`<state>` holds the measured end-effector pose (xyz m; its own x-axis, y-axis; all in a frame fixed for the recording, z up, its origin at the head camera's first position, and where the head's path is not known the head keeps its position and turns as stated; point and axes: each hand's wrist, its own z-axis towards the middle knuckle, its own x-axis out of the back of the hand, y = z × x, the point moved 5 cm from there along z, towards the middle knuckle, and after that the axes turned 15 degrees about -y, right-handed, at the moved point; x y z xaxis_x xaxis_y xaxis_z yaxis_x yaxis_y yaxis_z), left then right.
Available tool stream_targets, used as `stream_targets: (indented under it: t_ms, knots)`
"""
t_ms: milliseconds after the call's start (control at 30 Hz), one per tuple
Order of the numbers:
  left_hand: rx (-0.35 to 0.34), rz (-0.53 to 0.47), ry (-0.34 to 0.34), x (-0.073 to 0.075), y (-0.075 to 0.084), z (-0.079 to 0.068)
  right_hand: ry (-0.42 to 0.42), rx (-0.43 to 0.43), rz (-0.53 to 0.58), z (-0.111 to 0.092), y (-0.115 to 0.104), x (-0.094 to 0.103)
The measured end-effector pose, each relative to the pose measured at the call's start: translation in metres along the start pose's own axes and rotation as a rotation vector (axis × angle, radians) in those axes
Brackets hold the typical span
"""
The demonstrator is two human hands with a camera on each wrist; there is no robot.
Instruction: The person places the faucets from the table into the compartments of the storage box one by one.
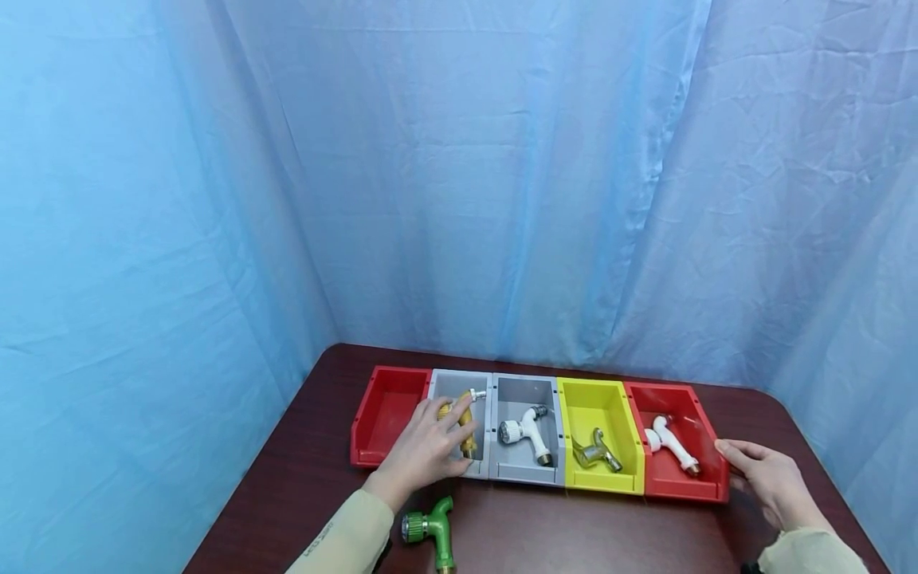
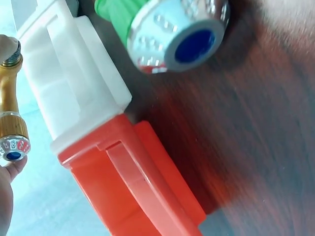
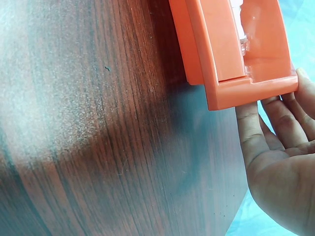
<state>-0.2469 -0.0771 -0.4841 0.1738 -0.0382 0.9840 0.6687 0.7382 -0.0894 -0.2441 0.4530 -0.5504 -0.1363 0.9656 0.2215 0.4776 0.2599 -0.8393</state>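
My left hand pinches a yellow tap over the grey bin second from the left; in the left wrist view the tap has a brass-coloured body and a round knob. My right hand holds the outer side of the right-end red bin, thumb at the rim and fingers along the outside wall. Inside that bin lies a white tap. A green tap lies on the table beside my left forearm, its knob close in the left wrist view.
The bins stand in a joined row on the dark wooden table. The middle grey bin contains a white tap, the yellow bin a metallic tap. At the left end is another red bin. Blue curtains hang behind.
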Motion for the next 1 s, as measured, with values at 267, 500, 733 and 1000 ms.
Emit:
stream_targets:
  t_ms: [267,500,733,1000]
  knots:
    - [-0.014,0.037,-0.032,-0.006,-0.008,0.006,0.009,0.014,0.008,0.0,0.0,0.0]
    - [-0.014,0.035,-0.089,-0.013,-0.013,0.01,0.026,0.05,0.038,0.0,0.001,0.0]
    - [-0.018,0.048,-0.109,-0.018,-0.017,0.013,0.028,0.045,0.037,-0.002,0.0,0.0]
    - [-0.022,0.021,-0.165,-0.024,-0.021,0.017,0.013,0.024,0.026,-0.002,-0.001,-0.001]
